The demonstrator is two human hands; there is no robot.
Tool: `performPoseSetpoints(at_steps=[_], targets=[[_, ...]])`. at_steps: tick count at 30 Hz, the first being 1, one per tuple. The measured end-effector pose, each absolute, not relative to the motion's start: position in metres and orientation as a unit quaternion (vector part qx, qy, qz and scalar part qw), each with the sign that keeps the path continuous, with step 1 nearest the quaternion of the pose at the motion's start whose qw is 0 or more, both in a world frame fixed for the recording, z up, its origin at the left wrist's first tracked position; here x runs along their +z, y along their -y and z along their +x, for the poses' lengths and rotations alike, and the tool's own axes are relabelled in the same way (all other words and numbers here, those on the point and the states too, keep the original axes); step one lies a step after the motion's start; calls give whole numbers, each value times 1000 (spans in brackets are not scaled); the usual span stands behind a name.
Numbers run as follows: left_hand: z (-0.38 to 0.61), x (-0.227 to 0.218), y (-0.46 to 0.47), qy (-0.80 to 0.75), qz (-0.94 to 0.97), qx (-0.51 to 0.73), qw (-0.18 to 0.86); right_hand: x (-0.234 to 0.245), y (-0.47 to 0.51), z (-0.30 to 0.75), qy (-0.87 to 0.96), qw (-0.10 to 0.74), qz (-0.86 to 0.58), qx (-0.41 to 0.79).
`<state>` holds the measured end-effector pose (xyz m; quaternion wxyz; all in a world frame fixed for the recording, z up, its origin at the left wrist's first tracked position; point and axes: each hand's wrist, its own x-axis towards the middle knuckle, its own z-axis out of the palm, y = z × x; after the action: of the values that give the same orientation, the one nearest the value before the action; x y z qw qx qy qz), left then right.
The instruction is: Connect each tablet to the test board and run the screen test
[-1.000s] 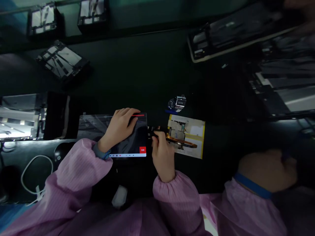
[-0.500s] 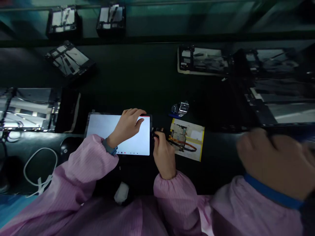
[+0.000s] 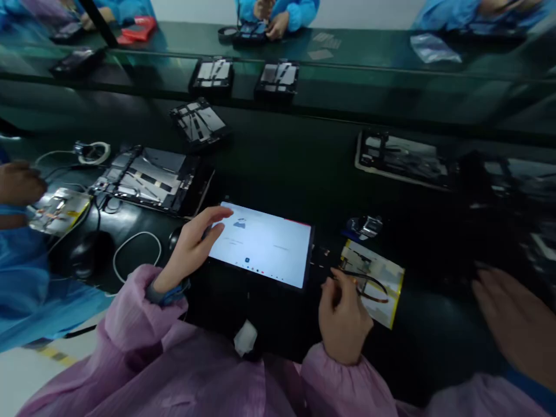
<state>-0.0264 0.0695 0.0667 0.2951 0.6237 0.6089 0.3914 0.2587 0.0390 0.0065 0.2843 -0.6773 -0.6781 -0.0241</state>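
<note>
A lit display panel (image 3: 264, 249) lies flat on the dark bench, showing a small figure icon and a row of icons along its lower edge. My left hand (image 3: 193, 246) is at the panel's left end, thumb and index finger apart, fingertips over the screen. To the panel's right, my right hand (image 3: 345, 315) is pinched around the near end of a thin black-and-orange flex cable (image 3: 376, 285); the exact grip is partly hidden by the fingers. That cable loops over a circuit board with a yellow-edged backing (image 3: 388, 275), just beyond the hand.
A silver tally counter (image 3: 369, 227) sits behind the board. Stacks of opened device housings (image 3: 152, 176) stand left, at the back (image 3: 202, 124) and right (image 3: 403, 159). A co-worker's hand (image 3: 516, 324) is close on the right, another (image 3: 19, 185) at far left. A white cable (image 3: 139, 237) curls left.
The view has tilted up and swung left. My left hand has drawn back to the panel's left end. My right hand has left the panel's right edge for the cable. Icons now show onscreen.
</note>
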Motion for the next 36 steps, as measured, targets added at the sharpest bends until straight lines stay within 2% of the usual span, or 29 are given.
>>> performPoseSetpoints(at_steps=[5, 10, 17, 23, 36], targets=[[-44, 27, -31, -677, 614, 363, 180, -1, -28, 239, 712, 365, -600, 1], [-36, 12, -23, -674, 654, 323, 116, -5, -16, 223, 765, 353, -538, 18], [-32, 8, -25, -671, 674, 299, 82, -3, -13, 212, 809, 292, -508, 42], [-31, 6, -26, -677, 672, 293, 71, -3, -11, 214, 776, 351, -523, 31], [-33, 5, -28, -668, 671, 314, 61, -6, -14, 211, 759, 376, -532, 25]])
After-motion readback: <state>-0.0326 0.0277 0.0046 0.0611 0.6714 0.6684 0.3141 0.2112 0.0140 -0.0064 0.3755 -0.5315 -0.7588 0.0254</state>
